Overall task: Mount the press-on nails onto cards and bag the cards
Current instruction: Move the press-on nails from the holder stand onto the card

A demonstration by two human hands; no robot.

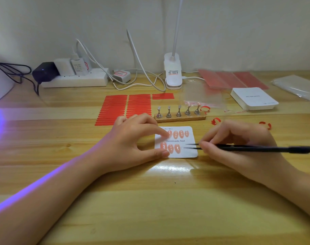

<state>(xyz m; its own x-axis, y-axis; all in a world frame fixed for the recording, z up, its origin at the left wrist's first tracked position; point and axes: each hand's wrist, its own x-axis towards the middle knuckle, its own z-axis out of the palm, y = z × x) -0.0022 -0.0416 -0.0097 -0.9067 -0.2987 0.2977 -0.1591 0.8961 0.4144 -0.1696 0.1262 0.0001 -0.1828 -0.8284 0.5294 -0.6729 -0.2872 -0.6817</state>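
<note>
A white card (pixel 189 152) printed "Handmade Nail" lies flat on the wooden table (pixel 150 200) between the two hands. The left hand (pixel 133 142) holds it down: the index fingertip presses on the top row of pink press-on nails (pixel 176 134), at that row's left end, and the thumb tip rests on the card's lower left corner; these fingers are bent but wrap round nothing. Five nails sit in the top row, three in the bottom row, next to the thumb.

The right hand (pixel 239 144) pinches black tweezers (pixel 256 148) between thumb and fingers. The two tips point left, slightly apart, over the bare right part of the bottom row, just beside the third nail; I cannot tell whether they touch the card.

Just beyond the left fingers stand a wooden strip with five metal nail stands (pixel 179 114) and sheets of red adhesive strips (pixel 115 108). Farther beyond the right fingers lie clear bags (pixel 201 96) and a stack of white cards (pixel 255 99). Small red curled backings (pixel 216 121) lie near the right knuckles.
</note>
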